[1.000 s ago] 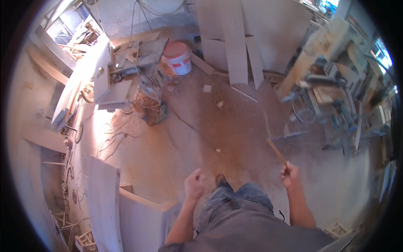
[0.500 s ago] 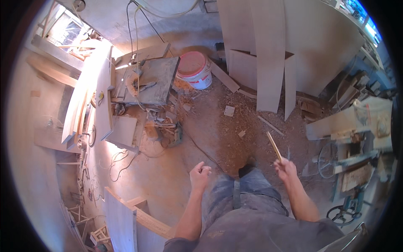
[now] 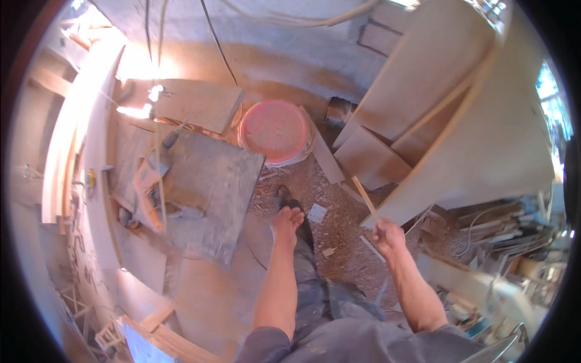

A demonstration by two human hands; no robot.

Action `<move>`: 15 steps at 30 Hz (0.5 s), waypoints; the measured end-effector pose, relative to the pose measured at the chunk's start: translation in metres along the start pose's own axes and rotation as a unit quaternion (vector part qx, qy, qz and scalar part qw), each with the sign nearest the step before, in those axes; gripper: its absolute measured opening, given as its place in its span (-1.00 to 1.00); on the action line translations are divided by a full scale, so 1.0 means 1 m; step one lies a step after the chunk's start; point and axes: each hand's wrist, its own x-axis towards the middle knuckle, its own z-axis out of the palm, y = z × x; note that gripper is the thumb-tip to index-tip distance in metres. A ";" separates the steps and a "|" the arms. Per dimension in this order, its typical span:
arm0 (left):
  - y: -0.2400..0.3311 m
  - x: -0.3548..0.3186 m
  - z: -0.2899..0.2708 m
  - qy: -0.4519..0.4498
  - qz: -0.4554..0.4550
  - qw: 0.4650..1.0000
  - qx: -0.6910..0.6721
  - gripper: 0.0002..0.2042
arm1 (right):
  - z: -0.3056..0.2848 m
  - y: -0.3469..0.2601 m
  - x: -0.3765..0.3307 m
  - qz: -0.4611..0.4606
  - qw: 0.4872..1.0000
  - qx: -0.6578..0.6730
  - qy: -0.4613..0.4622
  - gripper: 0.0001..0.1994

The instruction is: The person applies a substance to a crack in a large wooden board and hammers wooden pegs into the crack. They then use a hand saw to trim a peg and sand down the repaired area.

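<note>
Slim wooden stick [image 3: 365, 198], straight and pale, slants up from the right hand [image 3: 388, 237], whose fingers wrap its lower end; the left hand [image 3: 287, 221] is loosely curled, and whether it holds anything I cannot tell. Near it lies a flat, dusty grey tabletop [image 3: 212, 181], then a round, red-topped bucket [image 3: 274, 132] and smooth, leaning boards [image 3: 423, 66]. Compared with the earlier frame, tabletop and bucket now sit nearer the hands

Tool [image 3: 145, 181] on the worktable [image 3: 215, 181], boards [image 3: 63, 151] left of it, bucket [image 3: 275, 133] by its far right corner, panels [image 3: 417, 78] right of the bucket, stick [image 3: 365, 198] in right hand [image 3: 388, 236]
</note>
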 end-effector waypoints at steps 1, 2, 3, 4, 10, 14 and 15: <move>-0.002 0.038 0.016 0.018 -0.024 0.999 -0.012 -0.67 | 0.001 -0.002 0.022 0.021 1.000 0.013 0.018 -0.91; 0.005 0.075 0.032 0.033 -0.034 0.999 -0.019 -0.63 | 0.011 -0.007 0.047 0.038 0.998 0.036 0.026 -0.91; 0.007 0.103 0.044 0.059 -0.039 0.996 -0.048 -0.52 | 0.022 -0.016 0.072 0.033 0.999 0.034 0.016 -0.91; 0.003 0.135 0.051 0.084 -0.049 0.993 -0.073 -0.50 | 0.032 -0.015 0.093 0.033 0.999 0.035 0.015 -0.91; 0.017 0.246 0.076 0.179 -0.045 0.980 -0.069 -0.43 | 0.141 -0.053 0.186 0.002 1.000 -0.023 0.014 -0.89; 0.034 0.285 0.098 0.232 -0.017 0.973 0.004 -0.55 | 0.194 -0.077 0.242 -0.037 0.995 -0.087 -0.036 -0.87; 0.035 0.283 0.100 0.246 -0.025 0.969 0.027 -0.60 | 0.206 -0.082 0.254 -0.042 0.994 -0.097 -0.040 -0.87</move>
